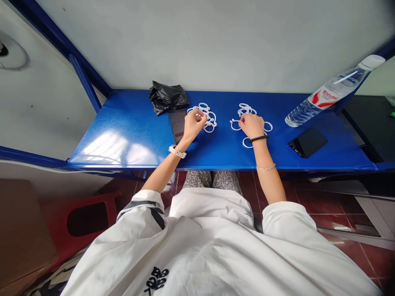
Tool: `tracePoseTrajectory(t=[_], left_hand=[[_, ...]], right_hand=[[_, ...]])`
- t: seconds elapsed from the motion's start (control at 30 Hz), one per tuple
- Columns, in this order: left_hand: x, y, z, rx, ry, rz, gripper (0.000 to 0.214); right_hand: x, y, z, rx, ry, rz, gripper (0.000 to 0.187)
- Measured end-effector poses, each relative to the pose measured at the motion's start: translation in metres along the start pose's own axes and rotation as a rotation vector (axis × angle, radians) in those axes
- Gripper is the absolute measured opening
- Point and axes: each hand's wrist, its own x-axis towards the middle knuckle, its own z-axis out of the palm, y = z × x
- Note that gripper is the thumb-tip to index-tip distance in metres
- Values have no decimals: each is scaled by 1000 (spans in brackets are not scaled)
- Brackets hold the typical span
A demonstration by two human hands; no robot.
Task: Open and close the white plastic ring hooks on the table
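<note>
White plastic rings (210, 129), each with a small knob, lie in an overlapping pile on the blue table (148, 127). My left hand (195, 122) is over the near-left side of this pile, thumb and forefinger pinched together; whether a ring is between them is hidden. To the right, my right hand (253, 125) has its fingers closed at the end of an open white ring (235, 125). More rings (246, 109) lie just beyond that hand. One ring (268, 126) is at its right side, and another (247, 142) lies under the wrist.
A phone (177, 125) lies beside my left hand, with a crumpled black plastic bag (168, 97) behind it. At the right are a water bottle (331, 94) and a dark phone (308, 142). The wall (216, 49) borders the table's back; a red stool (55, 222) stands lower left.
</note>
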Motion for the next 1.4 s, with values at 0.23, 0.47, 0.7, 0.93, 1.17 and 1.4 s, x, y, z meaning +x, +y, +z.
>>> tracePoseTrajectory(t=[0.23, 0.47, 0.7, 0.93, 1.17, 1.4], left_hand=[[0, -1, 1, -72, -66, -4, 24], [0, -3, 2, -89, -128, -13, 27], [-2, -3, 4, -124, -260, 4, 37], [-3, -3, 4, -87, -299, 29, 35], [-5, -1, 2, -3, -379, 125, 45], [-5, 2, 1, 75, -415, 141, 45]], right_hand=[[3, 9, 1, 93, 112, 65, 29], [0, -16, 2, 548, 84, -344, 18], [-8, -31, 5, 491, 38, -495, 20], [-7, -29, 6, 445, 85, -458, 25], [-6, -30, 9, 471, 79, -516, 30], [-7, -31, 7, 460, 59, -513, 33]])
